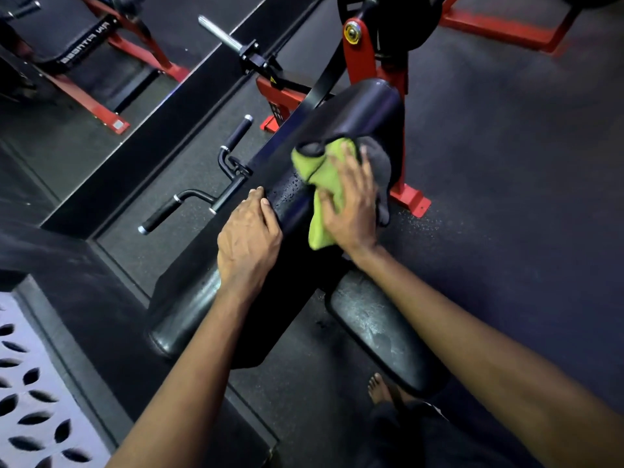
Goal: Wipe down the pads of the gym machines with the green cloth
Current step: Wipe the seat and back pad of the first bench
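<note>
A long black chest pad (290,201) of a red-framed gym machine runs from the lower left up to the centre, with water droplets on it. The green cloth (326,184), grey on its other side, lies on the pad's right side. My right hand (351,204) presses flat on the cloth with fingers spread. My left hand (248,241) rests on the pad's left edge, fingers bent over the rim. A lower black seat pad (378,329) shows wet streaks near my right forearm.
Black handles (189,204) stick out left of the pad. The red frame (378,62) rises behind it, with a red foot (415,197) on the dark rubber floor. A mirror (84,62) at upper left reflects another bench. My bare foot (381,386) stands below the seat.
</note>
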Tool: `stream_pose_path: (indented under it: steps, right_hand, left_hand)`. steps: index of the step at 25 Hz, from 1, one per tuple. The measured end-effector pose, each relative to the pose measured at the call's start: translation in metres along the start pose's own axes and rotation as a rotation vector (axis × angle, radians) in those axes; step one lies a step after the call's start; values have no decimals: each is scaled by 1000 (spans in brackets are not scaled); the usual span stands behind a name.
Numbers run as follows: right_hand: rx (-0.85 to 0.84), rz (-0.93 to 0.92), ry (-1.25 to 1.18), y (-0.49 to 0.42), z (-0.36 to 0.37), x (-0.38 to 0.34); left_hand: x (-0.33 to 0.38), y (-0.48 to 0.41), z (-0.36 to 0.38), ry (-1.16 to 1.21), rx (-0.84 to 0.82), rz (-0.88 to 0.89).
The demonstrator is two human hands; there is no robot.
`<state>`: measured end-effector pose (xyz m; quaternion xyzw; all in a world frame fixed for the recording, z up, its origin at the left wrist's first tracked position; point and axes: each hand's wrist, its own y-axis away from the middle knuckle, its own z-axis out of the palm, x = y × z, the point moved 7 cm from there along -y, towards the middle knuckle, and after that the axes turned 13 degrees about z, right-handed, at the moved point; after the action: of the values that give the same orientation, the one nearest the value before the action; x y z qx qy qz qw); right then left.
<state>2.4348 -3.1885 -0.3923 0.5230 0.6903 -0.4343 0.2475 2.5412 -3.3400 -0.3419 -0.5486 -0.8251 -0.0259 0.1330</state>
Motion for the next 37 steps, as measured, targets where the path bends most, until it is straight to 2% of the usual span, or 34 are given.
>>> stream_pose_path:
  steps: [2, 3, 4, 7, 9, 11, 14, 16, 19, 23, 27, 29, 34, 37]
  right_hand:
    - [-139, -185, 78, 18, 4, -3]
    - [-127, -210, 92, 9, 3, 2]
    - [-63, -151, 74, -8, 0, 12]
    - [181, 242, -129, -52, -10, 54]
    - [217, 447, -292, -43, 0, 67]
    - [144, 608, -413, -13, 16, 79]
    - [-14, 568, -418, 9, 27, 91]
    - [28, 605, -463, -23, 21, 111]
    - [123, 796, -522, -72, 14, 148]
    - [24, 772, -515, -43, 27, 159]
    - [11, 883, -550, -46, 31, 176]
    - [49, 777, -450, -66, 18, 168]
    - [9, 287, -350, -108, -18, 112]
    - [-88, 25, -103, -127, -27, 84]
  left_hand:
    - [0, 0, 0, 17, 3, 7]
    - [-1, 1, 0, 23, 2, 4]
    - [-2, 2, 0, 22, 4, 1]
    - [2, 2, 1, 3, 12, 14]
    - [2, 1, 1, 0, 7, 21]
    - [2, 2, -1, 17, 4, -7]
    - [13, -14, 0, 83, 16, -70]
    - [36, -38, 13, 102, -13, 2]
    - [64, -75, 32, 91, -34, 77]
    - [82, -97, 41, -5, 13, -25]
    - [93, -92, 39, -103, 54, -107]
    - [92, -91, 39, -114, 63, -142]
    - [91, -93, 38, -139, 77, -155]
    - [92, -91, 39, -162, 72, -151]
